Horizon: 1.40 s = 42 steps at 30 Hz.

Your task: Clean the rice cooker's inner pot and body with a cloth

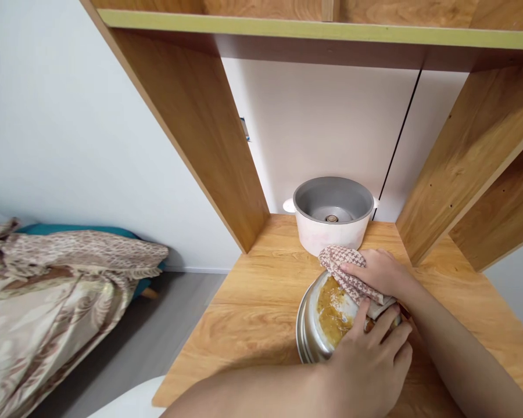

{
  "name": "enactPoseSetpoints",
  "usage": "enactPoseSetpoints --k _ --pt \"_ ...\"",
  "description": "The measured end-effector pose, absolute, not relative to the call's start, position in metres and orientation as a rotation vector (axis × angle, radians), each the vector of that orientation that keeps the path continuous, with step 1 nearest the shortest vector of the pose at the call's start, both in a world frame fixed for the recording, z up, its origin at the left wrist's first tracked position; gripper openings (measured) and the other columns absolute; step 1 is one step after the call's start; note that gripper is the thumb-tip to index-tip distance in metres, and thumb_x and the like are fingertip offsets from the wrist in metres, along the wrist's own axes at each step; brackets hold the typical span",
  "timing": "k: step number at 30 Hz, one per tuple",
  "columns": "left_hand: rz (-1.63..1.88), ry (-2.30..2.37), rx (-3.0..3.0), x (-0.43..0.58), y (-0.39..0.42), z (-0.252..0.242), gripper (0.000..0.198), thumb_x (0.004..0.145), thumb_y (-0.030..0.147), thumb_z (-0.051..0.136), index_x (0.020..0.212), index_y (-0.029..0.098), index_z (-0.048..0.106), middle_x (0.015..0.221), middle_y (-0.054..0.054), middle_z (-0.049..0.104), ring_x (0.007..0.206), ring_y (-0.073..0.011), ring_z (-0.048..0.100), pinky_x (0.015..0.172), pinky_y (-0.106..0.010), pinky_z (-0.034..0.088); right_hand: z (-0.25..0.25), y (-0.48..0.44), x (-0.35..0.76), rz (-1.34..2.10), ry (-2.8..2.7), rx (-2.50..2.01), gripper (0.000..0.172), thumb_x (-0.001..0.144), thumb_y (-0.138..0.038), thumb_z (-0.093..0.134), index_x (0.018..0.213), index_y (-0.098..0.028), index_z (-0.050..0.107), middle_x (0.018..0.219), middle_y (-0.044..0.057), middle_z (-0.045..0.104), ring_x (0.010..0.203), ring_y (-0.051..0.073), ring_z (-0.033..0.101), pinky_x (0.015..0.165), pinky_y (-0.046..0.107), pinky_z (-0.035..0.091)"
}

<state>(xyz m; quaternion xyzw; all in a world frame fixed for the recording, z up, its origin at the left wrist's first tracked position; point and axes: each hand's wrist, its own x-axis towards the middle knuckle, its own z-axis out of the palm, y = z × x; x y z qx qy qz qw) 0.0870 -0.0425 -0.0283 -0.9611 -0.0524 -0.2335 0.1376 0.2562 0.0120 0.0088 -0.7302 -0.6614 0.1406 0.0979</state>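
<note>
A silver metal pot [316, 325] lies tilted on the wooden table, its yellow-brown stained bottom facing up. My left hand [370, 360] rests on this bottom with its fingers spread, the tips near the lower edge of a cloth. The pink-and-white patterned cloth [337, 261] is bunched over the far side of the pot. My right hand [381, 270] holds it with bent fingers, partly hidden by the fabric. Just behind stands a white round cooker body [329, 235] with a grey inside and a small metal piece at its centre.
Wooden side panels [192, 116] flank the table [244, 290], under a shelf with a yellow-green edge [287, 26]. A bed or couch with a patterned cover [70, 290] is at the left. A white rounded object [135, 400] shows below the table's left corner.
</note>
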Motion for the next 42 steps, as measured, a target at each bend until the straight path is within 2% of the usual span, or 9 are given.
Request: enactPoseSetpoints --k 6,8,12,17,24,26,30,36,42 --pt "-0.684 -0.174 -2.743 0.089 -0.045 -0.028 0.036 0.106 0.027 0.04 0.118 0.022 0.074 0.139 -0.006 0.065 0.134 -0.0289 0.049 0.113 -0.054 0.027 0.012 0.01 0.259 0.624 -1.958 -1.944 0.048 0.099 -0.062 0.048 0.11 -0.022 0.073 0.11 0.009 0.078 0.101 0.026 0.07 0.081 0.031 0.045" --pt "-0.692 -0.187 -2.738 0.09 -0.046 -0.028 0.037 0.105 0.026 0.04 0.118 0.022 0.074 0.139 -0.006 0.065 0.133 -0.0288 0.05 0.113 -0.054 0.028 0.014 0.011 0.26 0.689 -1.943 -1.909 0.046 0.098 -0.061 0.051 0.109 -0.023 0.074 0.109 0.007 0.079 0.099 0.025 0.07 0.08 0.03 0.046" --pt "-0.701 -0.199 -2.731 0.091 -0.047 -0.031 0.037 0.105 0.027 0.04 0.121 0.022 0.073 0.141 -0.006 0.064 0.134 -0.0291 0.049 0.114 -0.054 0.028 0.016 0.011 0.258 0.583 -1.912 -2.049 0.047 0.095 -0.065 0.055 0.101 -0.024 0.076 0.102 0.008 0.079 0.095 0.026 0.07 0.077 0.031 0.045" --pt "-0.687 -0.211 -2.722 0.092 -0.048 -0.034 0.037 0.104 0.028 0.042 0.124 0.021 0.072 0.143 -0.007 0.062 0.135 -0.031 0.048 0.113 -0.055 0.029 0.017 0.01 0.256 0.625 -1.944 -1.954 0.045 0.098 -0.058 0.052 0.118 -0.023 0.072 0.113 0.008 0.078 0.105 0.027 0.069 0.086 0.032 0.045" --pt "-0.708 -0.238 -2.738 0.094 -0.05 -0.031 0.036 0.104 0.027 0.043 0.122 0.021 0.074 0.139 -0.007 0.065 0.134 -0.0294 0.048 0.116 -0.056 0.025 0.019 0.01 0.248 0.438 -1.889 -2.192 0.051 0.095 -0.067 0.051 0.099 -0.021 0.072 0.1 0.011 0.078 0.097 0.031 0.069 0.078 0.035 0.044" --pt "-0.683 -0.236 -2.746 0.095 -0.05 -0.031 0.036 0.104 0.028 0.044 0.124 0.02 0.073 0.139 -0.008 0.064 0.133 -0.0294 0.047 0.116 -0.055 0.026 0.019 0.008 0.246 0.41 -1.889 -2.221 0.054 0.095 -0.068 0.05 0.106 -0.02 0.072 0.103 0.012 0.077 0.101 0.032 0.069 0.08 0.035 0.044" --pt "-0.703 -0.251 -2.744 0.097 -0.05 -0.031 0.038 0.105 0.027 0.042 0.126 0.019 0.072 0.138 -0.01 0.065 0.131 -0.03 0.048 0.112 -0.056 0.029 0.02 0.007 0.248 0.516 -1.951 -2.063 0.047 0.098 -0.058 0.052 0.127 -0.025 0.067 0.113 0.008 0.077 0.108 0.03 0.068 0.085 0.033 0.044" --pt "-0.695 -0.252 -2.745 0.097 -0.051 -0.033 0.037 0.105 0.027 0.042 0.125 0.019 0.072 0.139 -0.01 0.064 0.132 -0.0298 0.049 0.116 -0.057 0.025 0.018 0.011 0.248 0.401 -1.959 -2.194 0.052 0.096 -0.069 0.048 0.1 -0.022 0.071 0.102 0.012 0.077 0.102 0.032 0.067 0.083 0.036 0.042" --pt "-0.718 -0.273 -2.737 0.098 -0.052 -0.032 0.038 0.105 0.026 0.04 0.125 0.018 0.072 0.138 -0.009 0.066 0.132 -0.0293 0.049 0.113 -0.055 0.028 0.016 0.01 0.253 0.478 -1.972 -2.14 0.051 0.097 -0.067 0.045 0.102 -0.022 0.07 0.104 0.012 0.076 0.101 0.03 0.067 0.08 0.034 0.042"
